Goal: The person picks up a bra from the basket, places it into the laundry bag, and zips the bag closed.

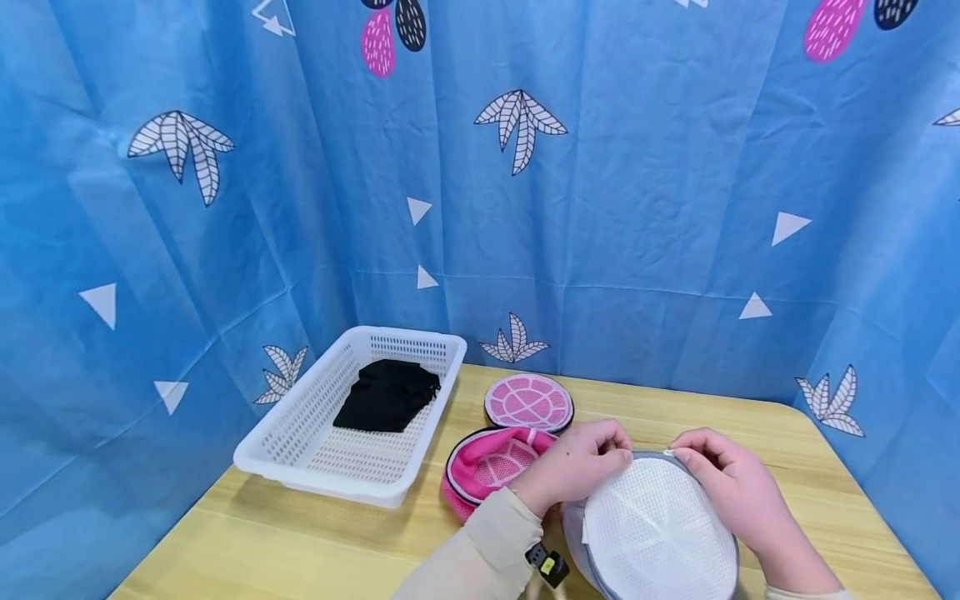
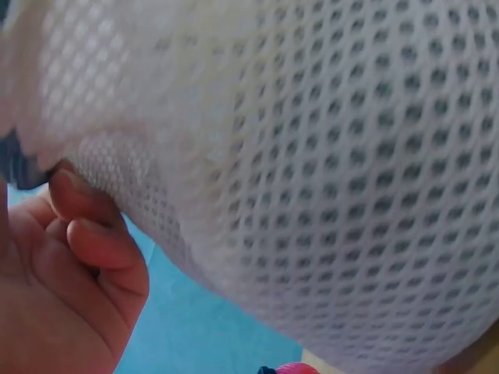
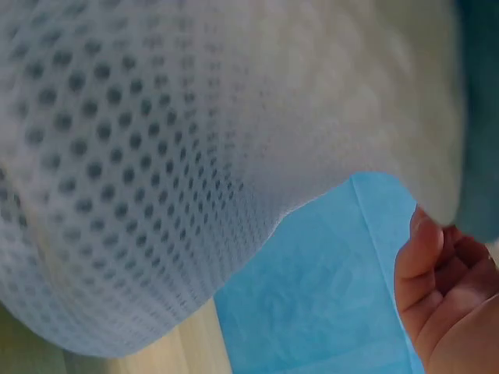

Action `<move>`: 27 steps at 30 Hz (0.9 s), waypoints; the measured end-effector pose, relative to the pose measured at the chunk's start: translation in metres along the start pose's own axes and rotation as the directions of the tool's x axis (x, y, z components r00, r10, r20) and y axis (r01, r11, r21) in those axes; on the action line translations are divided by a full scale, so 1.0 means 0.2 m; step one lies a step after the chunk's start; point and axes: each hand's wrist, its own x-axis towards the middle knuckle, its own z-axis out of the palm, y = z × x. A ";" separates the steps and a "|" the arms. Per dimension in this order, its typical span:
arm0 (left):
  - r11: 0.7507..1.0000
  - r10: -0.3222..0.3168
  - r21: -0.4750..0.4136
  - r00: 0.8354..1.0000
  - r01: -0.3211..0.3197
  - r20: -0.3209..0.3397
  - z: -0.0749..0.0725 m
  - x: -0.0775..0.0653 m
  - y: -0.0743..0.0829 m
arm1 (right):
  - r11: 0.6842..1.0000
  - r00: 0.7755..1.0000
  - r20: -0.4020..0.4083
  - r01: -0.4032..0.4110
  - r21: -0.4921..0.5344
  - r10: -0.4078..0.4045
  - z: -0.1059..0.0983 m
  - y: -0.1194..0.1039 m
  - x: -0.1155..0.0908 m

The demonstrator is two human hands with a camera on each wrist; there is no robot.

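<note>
A round white mesh laundry bag (image 1: 660, 533) with grey trim stands at the table's front, its flat white face turned up toward the head camera. My left hand (image 1: 581, 462) pinches the grey trim at its upper left. At the upper right, my right hand (image 1: 731, 483) pinches the same trim beside a small white tab (image 1: 667, 452). Both wrist views are mostly filled by the bag's mesh side (image 2: 335, 171), with curled fingers (image 3: 425, 249) at its edge. Left of the bag sits an open pink mesh laundry bag (image 1: 476, 467), partly hidden by my left arm.
Behind the open pink bag lies another round pink mesh piece (image 1: 529, 402) with a dark rim. A white perforated basket (image 1: 262, 450) stands at the left, holding a folded black cloth (image 1: 386, 396). A blue patterned curtain (image 1: 637, 208) hangs round the wooden table (image 1: 300, 542).
</note>
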 end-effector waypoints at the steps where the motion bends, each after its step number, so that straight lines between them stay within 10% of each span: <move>1: 1.000 0.000 -0.005 1.000 0.000 0.018 0.00 0.00 0.00 | 1.000 1.000 -0.001 0.004 -0.001 -0.004 0.00 0.00 0.00; 8: 0.998 0.011 0.065 0.993 -0.019 0.121 -0.01 -0.01 0.02 | 0.998 0.998 0.035 0.059 0.035 -0.060 0.01 0.00 -0.01; 27: 0.973 0.066 0.215 0.995 -0.079 0.070 0.01 -0.01 0.05 | 0.968 0.965 0.076 0.249 0.034 -0.251 0.04 -0.04 -0.03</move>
